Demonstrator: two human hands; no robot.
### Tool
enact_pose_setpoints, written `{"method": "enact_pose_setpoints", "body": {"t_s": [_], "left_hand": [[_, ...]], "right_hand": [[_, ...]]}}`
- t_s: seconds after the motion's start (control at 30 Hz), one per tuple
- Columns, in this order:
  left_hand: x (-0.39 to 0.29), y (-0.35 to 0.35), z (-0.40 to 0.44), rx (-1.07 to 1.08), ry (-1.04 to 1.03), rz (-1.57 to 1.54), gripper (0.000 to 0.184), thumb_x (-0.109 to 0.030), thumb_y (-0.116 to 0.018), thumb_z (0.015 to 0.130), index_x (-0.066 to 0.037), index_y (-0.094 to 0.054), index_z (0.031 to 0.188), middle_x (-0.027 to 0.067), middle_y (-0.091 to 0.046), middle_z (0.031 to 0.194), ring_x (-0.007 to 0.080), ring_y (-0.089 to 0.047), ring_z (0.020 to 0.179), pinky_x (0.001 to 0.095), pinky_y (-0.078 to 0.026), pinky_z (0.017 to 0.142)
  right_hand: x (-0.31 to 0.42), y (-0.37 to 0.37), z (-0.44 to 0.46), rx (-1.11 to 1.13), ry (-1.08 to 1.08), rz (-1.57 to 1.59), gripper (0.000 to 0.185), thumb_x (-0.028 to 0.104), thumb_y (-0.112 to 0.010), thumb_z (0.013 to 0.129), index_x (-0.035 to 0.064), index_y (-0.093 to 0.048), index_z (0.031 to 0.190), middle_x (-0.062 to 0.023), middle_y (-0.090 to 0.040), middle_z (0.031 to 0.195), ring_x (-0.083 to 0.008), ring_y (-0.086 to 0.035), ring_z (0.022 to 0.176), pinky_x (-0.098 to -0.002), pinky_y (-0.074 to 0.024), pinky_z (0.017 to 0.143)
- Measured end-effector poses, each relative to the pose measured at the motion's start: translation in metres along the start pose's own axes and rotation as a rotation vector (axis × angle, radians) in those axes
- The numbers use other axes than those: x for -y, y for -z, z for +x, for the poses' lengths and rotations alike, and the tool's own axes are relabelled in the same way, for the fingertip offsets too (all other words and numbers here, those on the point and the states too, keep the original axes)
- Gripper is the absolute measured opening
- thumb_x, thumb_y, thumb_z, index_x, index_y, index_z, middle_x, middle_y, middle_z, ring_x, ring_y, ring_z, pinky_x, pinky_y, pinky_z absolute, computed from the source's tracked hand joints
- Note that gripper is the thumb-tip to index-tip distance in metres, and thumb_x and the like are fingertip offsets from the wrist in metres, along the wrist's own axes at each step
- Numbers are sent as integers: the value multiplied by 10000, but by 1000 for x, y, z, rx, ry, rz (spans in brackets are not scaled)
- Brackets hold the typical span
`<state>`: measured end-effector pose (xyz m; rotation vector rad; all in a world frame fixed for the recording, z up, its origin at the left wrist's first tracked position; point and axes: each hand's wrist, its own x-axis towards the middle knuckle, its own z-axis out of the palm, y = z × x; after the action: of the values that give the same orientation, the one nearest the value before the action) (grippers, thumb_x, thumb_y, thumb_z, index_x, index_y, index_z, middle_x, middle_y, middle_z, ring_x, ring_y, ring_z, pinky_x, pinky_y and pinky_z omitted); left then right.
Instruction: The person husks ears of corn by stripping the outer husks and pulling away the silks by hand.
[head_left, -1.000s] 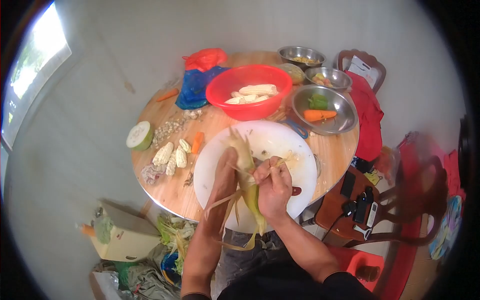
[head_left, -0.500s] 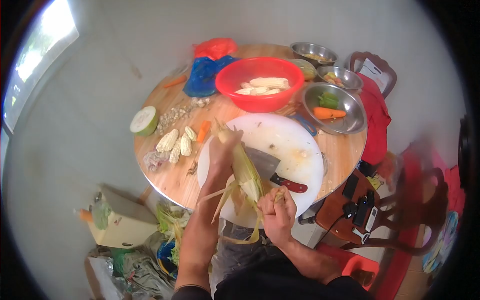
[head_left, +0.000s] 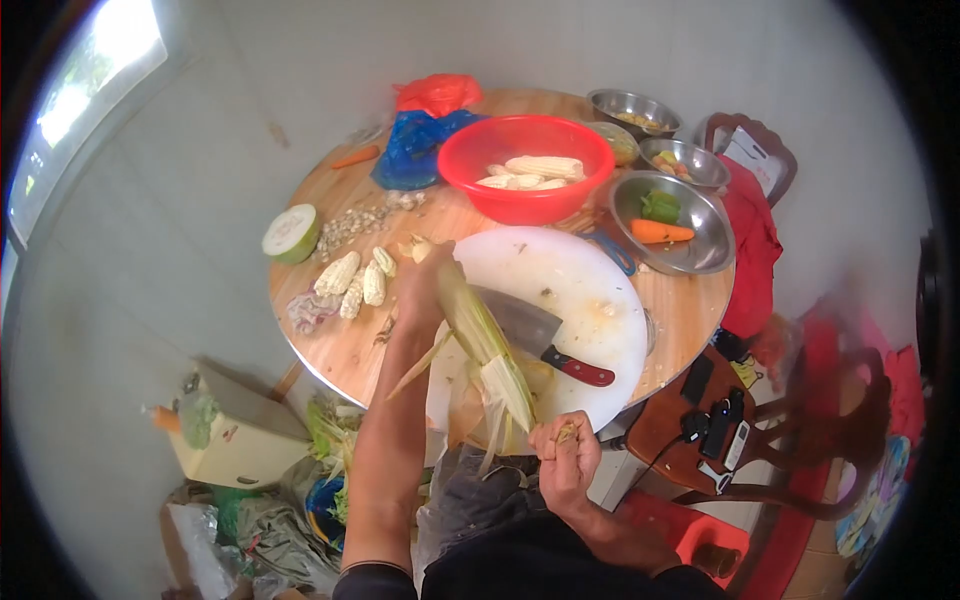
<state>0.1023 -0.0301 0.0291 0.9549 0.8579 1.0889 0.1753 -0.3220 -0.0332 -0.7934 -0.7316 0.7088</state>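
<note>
My left hand (head_left: 425,285) is wrapped round the upper part of an ear of corn in its husk (head_left: 483,335), held slanting over the near left of the white round board (head_left: 600,290). At the ear's lower end, my right hand (head_left: 566,455) is closed in a fist on strips of husk. Loose husk leaves hang from the ear. Behind it on the board lies a cleaver (head_left: 515,318) with a red handle, its blade partly hidden by the corn.
A red basin (head_left: 527,205) holds peeled corn. Steel bowls stand at the right, the nearest (head_left: 700,245) with a carrot and green pepper. Small corn ears (head_left: 374,285), garlic and a cut gourd (head_left: 290,233) lie left. A chair (head_left: 665,425) stands right.
My right hand has pulled down and toward me, away from the ear's middle. My left hand and the ear have shifted left. The cleaver, hidden at first, now shows, as the view has moved too.
</note>
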Motion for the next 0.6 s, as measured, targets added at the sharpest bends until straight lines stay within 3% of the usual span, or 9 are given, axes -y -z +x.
{"method": "enact_pose_setpoints", "body": {"t_s": [0.33,0.37,0.43,0.5,0.53,0.57,0.6], "left_hand": [[8,5,12,-27,62,-49,208,-208,-698,908,-9,-639,896,89,-637,750,187,-614,614,329,-489,551],[9,6,13,-29,59,-51,208,-208,-698,908,-9,-639,896,89,-637,750,187,-614,614,329,-489,551],[-14,-5,-5,15,-127,73,207,-219,-717,899,-24,-646,894,60,-616,718,166,-608,614,322,-490,565],[-42,-13,-23,107,-245,163,218,-208,-748,878,-27,-637,931,54,-618,756,167,-617,664,321,-502,604],[-53,-14,-29,196,-364,250,250,-197,-778,858,-29,-628,967,48,-619,793,167,-625,713,320,-514,644],[-56,-15,-32,192,-371,248,250,-197,-778,858,-29,-628,967,48,-619,793,167,-625,713,320,-514,644],[-56,-17,-38,253,-514,281,338,-166,-812,825,-31,-597,1048,51,-621,877,167,-622,796,318,-519,706]], "right_hand": [[-4,10,-9,46,10,-25,204,155,-405,1078,-2,-493,981,-21,-516,766,-92,-442,699,-279,-432,690],[-4,15,-8,114,-27,-123,223,201,-423,1090,18,-490,982,-7,-483,748,-90,-405,665,-295,-408,688],[-1,25,3,182,-55,-220,246,247,-442,1102,37,-486,983,8,-450,730,-87,-368,632,-310,-384,687],[8,34,28,344,-420,-194,315,316,-459,1100,15,-521,1028,-20,-530,818,-106,-461,723,-308,-423,785],[14,34,44,353,-418,-193,315,316,-459,1100,15,-521,1028,-20,-530,818,-106,-461,723,-308,-423,785],[22,33,63,438,-292,-231,327,319,-494,1089,-4,-545,1102,-41,-576,912,-109,-513,797,-286,-454,798],[30,28,82,520,-161,-269,361,322,-529,1077,-23,-569,1175,-62,-622,1005,-113,-566,870,-265,-485,810]]}}
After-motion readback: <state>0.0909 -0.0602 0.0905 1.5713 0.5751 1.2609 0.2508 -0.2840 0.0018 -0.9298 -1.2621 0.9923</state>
